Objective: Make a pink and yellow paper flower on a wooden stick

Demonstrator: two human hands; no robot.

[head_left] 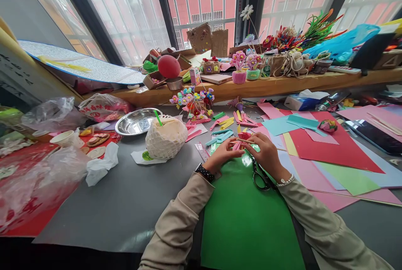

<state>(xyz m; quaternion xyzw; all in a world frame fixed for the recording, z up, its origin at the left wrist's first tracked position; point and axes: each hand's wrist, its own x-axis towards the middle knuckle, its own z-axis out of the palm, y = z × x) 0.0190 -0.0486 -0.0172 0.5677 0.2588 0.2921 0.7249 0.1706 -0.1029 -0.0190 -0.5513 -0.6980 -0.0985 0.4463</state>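
My left hand [222, 155] is closed on a folded pink paper strip [238, 144], the fingertips pinching it above the green mat [248, 224]. Close beside it, my right hand [266, 155] is closed too, its fingers on a thin tan stick [245, 140] that meets the pink strip. How the stick and paper join is partly hidden by the fingers. Dark-handled scissors [260, 181] lie on the mat under my right hand. Just beyond my hands are folded blue strips [222, 137], yellow strips [226, 124] and pink strips [218, 122].
Coloured paper sheets [333, 140] spread over the right side. To the left stand a wrapped coconut [166, 138] with a green straw and a metal dish [137, 122]. Craft flowers [194, 100] sit behind, below a crowded wooden ledge [266, 86]. Plastic bags [47, 178] lie far left.
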